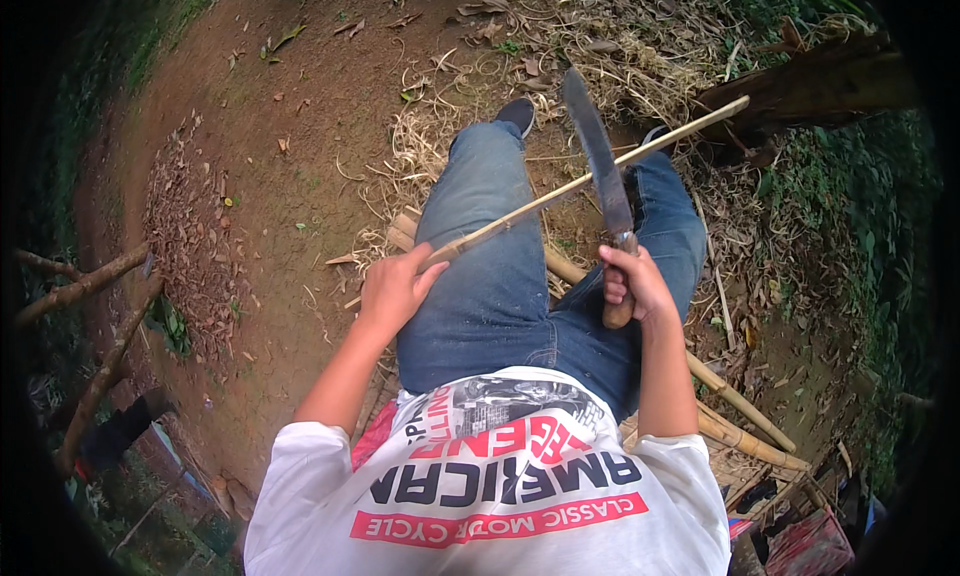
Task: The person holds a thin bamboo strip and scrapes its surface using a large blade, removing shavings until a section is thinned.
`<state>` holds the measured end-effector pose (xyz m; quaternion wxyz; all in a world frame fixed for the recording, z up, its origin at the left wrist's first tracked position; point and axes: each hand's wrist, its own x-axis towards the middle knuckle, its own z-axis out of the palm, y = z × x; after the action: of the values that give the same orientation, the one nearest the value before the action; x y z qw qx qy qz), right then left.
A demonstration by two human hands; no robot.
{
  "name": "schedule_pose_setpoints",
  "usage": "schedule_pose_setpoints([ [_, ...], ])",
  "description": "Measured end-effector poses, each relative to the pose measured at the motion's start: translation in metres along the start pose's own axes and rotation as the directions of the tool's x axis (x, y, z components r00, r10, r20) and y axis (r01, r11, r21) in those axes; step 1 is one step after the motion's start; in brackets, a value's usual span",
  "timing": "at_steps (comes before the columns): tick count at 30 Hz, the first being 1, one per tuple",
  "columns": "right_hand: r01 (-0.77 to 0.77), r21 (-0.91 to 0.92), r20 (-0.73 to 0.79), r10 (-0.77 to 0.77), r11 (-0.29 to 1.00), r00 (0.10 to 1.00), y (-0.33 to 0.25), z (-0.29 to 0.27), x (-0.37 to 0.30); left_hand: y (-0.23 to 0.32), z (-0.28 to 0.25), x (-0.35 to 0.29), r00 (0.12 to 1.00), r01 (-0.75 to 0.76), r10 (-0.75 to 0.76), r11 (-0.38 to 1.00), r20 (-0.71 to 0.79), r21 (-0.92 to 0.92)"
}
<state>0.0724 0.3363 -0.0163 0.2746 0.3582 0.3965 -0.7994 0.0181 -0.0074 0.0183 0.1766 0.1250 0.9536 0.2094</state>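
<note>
A long, thin bamboo strip (560, 193) slants across my thighs, rising from lower left to upper right. My left hand (395, 288) is closed around its lower end, above my left thigh. In my right hand (637, 284) is the wooden handle of a machete (597, 141), gripped with the fingers wrapped round it. The dark, broad blade points away from me and crosses the strip about midway along the blade. Whether blade and strip touch, I cannot tell.
Curly pale shavings (430, 141) litter the ground around my feet. A thick dark trunk (810, 86) lies at the far right. Bamboo poles (740, 401) stick out beside my right hip. Branches (90, 286) stand at the left, and dry leaves (195, 226) are heaped on the bare soil.
</note>
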Motion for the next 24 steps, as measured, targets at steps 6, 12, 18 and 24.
schedule_pose_setpoints([
  [6, -0.131, -0.119, 0.068, 0.139, 0.984, 0.988, 0.016, 0.031, 0.006, -0.003, 0.000, 0.006, 1.000, 0.012, -0.012, 1.000, 0.024, 0.004],
  [12, 0.037, -0.117, 0.037, -0.033, 0.992, 0.999, -0.006, 0.019, 0.014, -0.002, 0.005, 0.003, 1.000, 0.014, -0.014, 1.000, -0.009, -0.026],
  [18, -0.098, -0.267, 0.070, 0.121, 0.959, 0.990, 0.014, 0.030, 0.009, 0.001, 0.001, 0.003, 0.999, -0.013, 0.016, 0.997, -0.035, 0.082],
  [24, 0.044, -0.091, 0.027, -0.041, 0.995, 0.999, -0.004, 0.020, 0.014, -0.002, 0.008, 0.003, 0.998, 0.041, -0.041, 0.999, -0.049, -0.008],
])
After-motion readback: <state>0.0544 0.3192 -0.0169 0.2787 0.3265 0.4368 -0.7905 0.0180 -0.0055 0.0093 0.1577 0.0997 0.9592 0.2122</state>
